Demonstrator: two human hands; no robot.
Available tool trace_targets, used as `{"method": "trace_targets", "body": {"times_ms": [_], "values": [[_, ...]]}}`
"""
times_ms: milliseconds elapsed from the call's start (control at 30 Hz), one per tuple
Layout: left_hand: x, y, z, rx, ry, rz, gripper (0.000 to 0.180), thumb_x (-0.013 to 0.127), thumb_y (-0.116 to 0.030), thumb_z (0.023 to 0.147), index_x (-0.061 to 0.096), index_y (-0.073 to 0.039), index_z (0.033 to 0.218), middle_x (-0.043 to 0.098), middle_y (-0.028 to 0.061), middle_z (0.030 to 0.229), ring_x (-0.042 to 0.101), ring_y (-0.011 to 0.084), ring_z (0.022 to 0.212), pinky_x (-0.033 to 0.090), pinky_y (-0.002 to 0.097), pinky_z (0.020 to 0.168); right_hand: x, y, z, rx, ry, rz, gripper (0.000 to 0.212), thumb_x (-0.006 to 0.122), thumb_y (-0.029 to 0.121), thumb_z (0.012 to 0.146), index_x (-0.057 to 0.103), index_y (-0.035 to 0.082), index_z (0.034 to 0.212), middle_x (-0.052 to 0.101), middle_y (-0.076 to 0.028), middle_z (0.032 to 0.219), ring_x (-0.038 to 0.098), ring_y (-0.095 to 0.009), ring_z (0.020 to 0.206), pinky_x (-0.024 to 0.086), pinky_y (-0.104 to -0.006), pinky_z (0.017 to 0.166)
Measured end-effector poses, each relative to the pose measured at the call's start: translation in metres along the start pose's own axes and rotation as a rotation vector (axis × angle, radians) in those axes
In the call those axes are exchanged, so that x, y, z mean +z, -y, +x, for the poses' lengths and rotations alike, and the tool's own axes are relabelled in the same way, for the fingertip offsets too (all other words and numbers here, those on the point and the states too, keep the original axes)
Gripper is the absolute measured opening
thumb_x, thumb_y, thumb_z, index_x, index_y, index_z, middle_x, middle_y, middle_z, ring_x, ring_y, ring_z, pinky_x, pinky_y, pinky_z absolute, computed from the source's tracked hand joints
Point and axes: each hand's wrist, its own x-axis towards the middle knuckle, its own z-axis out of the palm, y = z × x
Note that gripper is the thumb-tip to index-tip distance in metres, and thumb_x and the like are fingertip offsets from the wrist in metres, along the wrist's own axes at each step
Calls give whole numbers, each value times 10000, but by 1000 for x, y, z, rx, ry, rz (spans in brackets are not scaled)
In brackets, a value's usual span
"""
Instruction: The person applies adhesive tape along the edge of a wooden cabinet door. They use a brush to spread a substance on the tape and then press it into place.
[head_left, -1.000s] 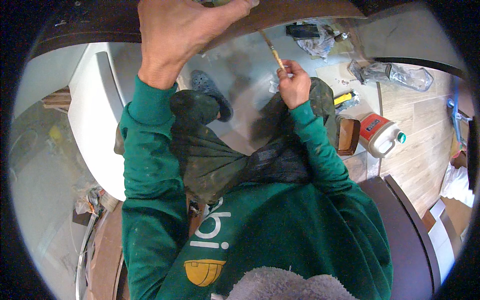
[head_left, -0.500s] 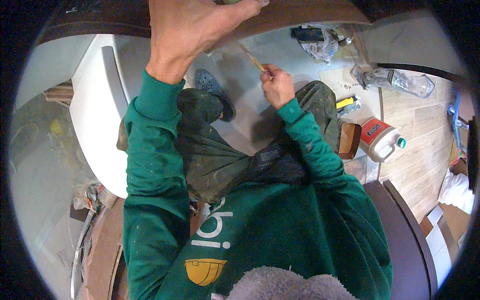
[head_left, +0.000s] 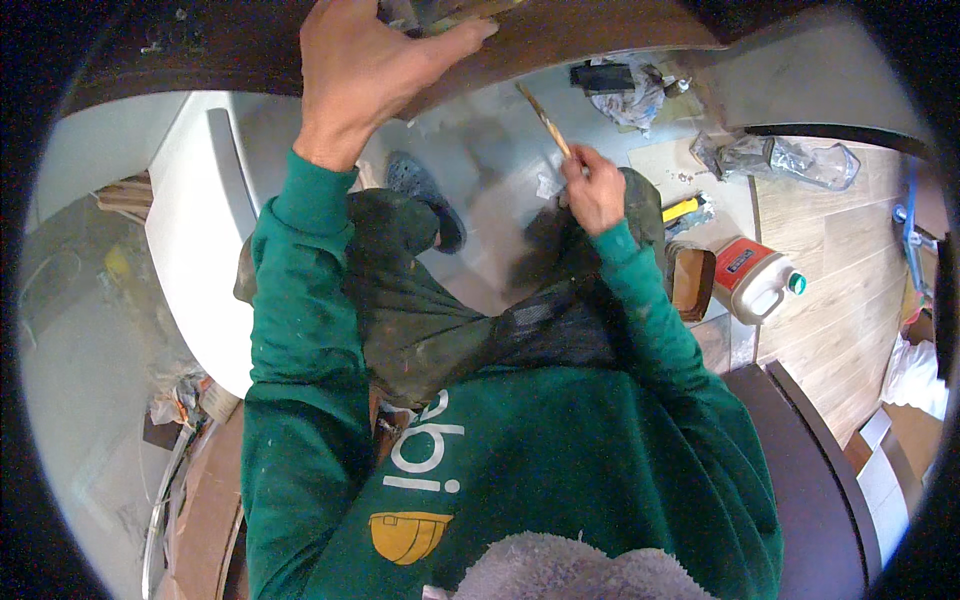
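Observation:
My left hand reaches up to a dark brown panel at the top of the view. Its thumb is stretched far to the right against the panel, and the upper edge cuts off the other fingers. My right hand is closed round a thin wooden stick, whose free end points up and left, below the panel's edge. Whether it is a brush handle cannot be made out. A small whitish scrap shows beside the right hand. Below lies my right knee in dark, stained trousers.
On the right stand a beige jug with a red label and green cap, and an open brown container. Near them lie a yellow-handled tool and clear plastic packaging. A white curved panel stands left; crumpled plastic lies farther off.
My right hand has moved right and slightly down with the stick. The left hand has shifted slightly left and stays at the panel.

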Motion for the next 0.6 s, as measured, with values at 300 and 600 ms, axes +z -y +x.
{"method": "trace_targets", "body": {"times_ms": [300, 600], "values": [[19, -16, -28, -303, 190, 23, 809, 916, -402, 656, 631, -13, 1306, 671, 123, 1196, 664, 289, 1063, 528, 379, 943, -110, -6, -95, 318, 55, 576, 261, 541, 45, 967, 641, 15, 1206, 699, -84, 931, 593, -103, 617, 492, -261, 566], [30, -53, -77, -730, 1, -591, 809, 931, -91, 666, 554, 83, 1360, 674, 144, 1177, 633, 185, 998, 531, 314, 898, -220, 38, -89, -220, 74, 216, 509, 720, 48, 780, 619, 67, 1278, 642, -115, 1151, 656, -207, 899, 524, -343, 814]]}}
